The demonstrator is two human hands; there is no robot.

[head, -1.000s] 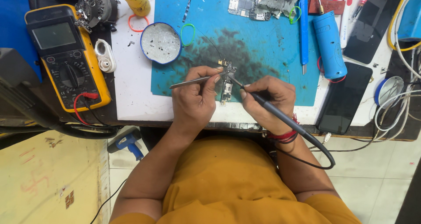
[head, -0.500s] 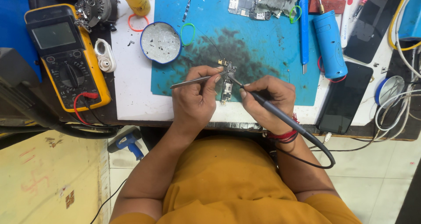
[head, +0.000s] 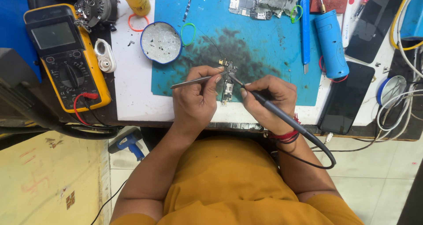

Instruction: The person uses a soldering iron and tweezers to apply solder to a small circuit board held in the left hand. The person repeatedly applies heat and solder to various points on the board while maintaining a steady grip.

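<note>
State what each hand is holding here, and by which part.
The left hand pinches metal tweezers near their tips. The right hand grips a soldering iron pen-style on its handle, close behind the tip.

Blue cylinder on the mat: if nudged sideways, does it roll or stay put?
The blue cylinder lies on its side on the mat, so it would probably roll. It looks rigid and smooth, maybe slippery. The red band near its lower end might slow it a little.
</note>
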